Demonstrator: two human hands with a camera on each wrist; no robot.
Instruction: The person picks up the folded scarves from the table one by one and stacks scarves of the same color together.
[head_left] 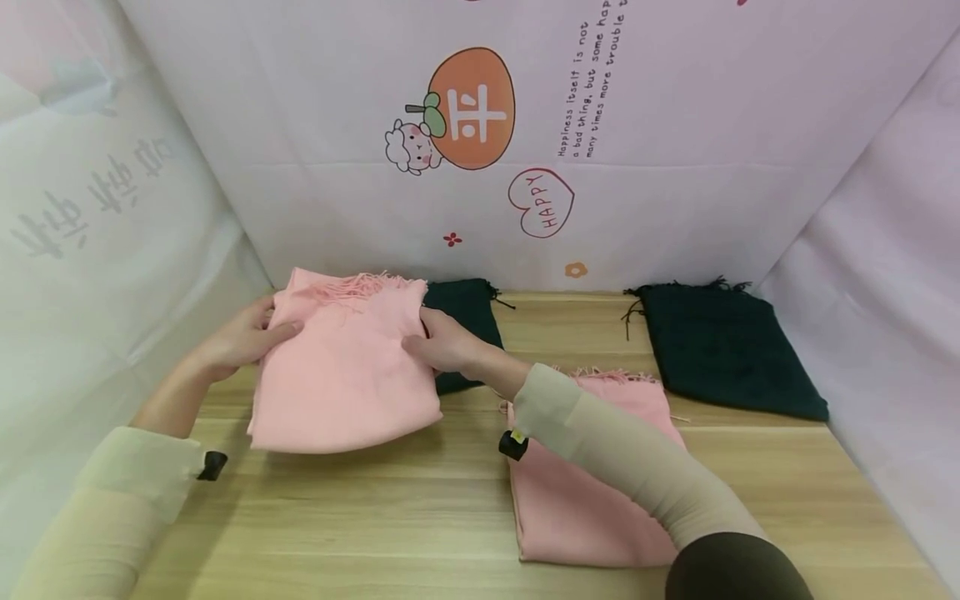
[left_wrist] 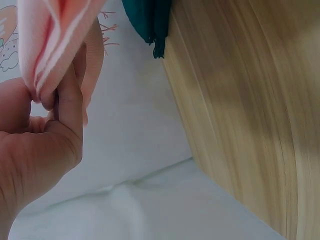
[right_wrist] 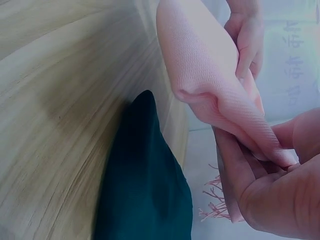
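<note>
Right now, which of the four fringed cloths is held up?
The left pink cloth, held between the left hand and right hand; the other pink cloth and two dark green cloths lie on the table.

The right pink cloth [head_left: 577,508] interrupts free front tabletop [head_left: 360,525].

Head: high, back, facing forward and down over table [head_left: 360,517] to wall [head_left: 480,196]; widest.
Left wrist: close by left hand [left_wrist: 47,150], facing wall, tipped sideways (table at right).
Right wrist: close by right hand [right_wrist: 280,197], tipped the other way, facing across to the left hand.
Held cloth [head_left: 345,367]: in all three views, close up in both wrist ones.
</note>
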